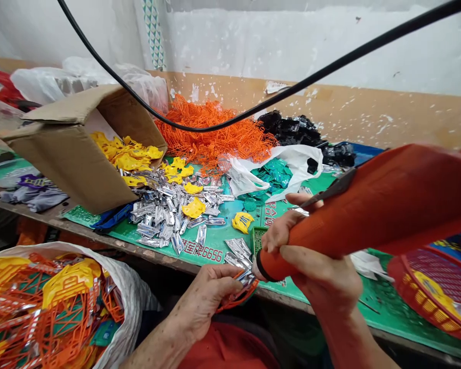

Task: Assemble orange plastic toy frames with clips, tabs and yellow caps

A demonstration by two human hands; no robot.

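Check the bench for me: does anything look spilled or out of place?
Yes. The cardboard box lies tipped on its side at the back left of the bench, and yellow plastic pieces have spilled from its mouth onto the silver pieces on the green mat. The colours mix there, unlike the separate piles beyond.

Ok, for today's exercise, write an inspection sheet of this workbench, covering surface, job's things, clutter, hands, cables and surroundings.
surface: green printed mat on a wooden bench
job's things: orange mesh piece, silver strips, orange tubular tool
clutter: cardboard box of yellow plastic pieces, loose silver strips, heaped orange mesh, black pieces, white sack, red basket
hands: left hand grips the mesh and strips; right hand grips the tool
cables: black cable arcing across the view
surroundings: peeling white wall
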